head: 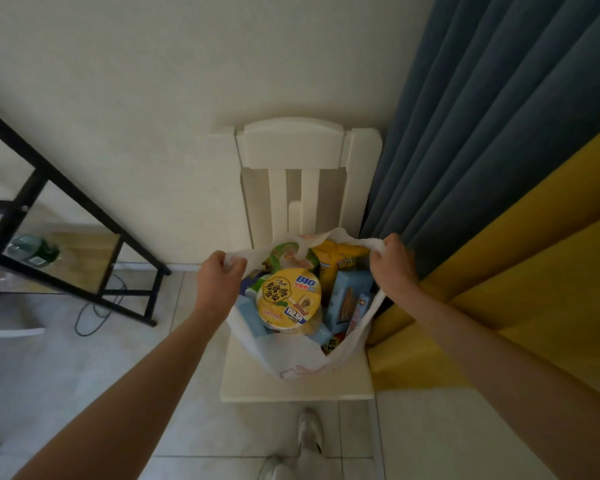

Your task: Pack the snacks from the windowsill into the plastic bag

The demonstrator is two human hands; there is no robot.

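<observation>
A thin white plastic bag stands on the seat of a cream wooden chair, its mouth held wide; the left hand pinches the left rim in curled fingers; the right hand grips the right rim the same way; inside, a round yellow instant-noodle bowl lies on top, beside a pale blue box and a yellow snack packet; a blue-grey curtain hangs just right of the chair.

Noodle cup lid: "BIG" in blue, "老母鸡汤面" in dark characters, "112.5g" on a blue tag. Yellow packet and blue box have print, too blurred to read.
</observation>
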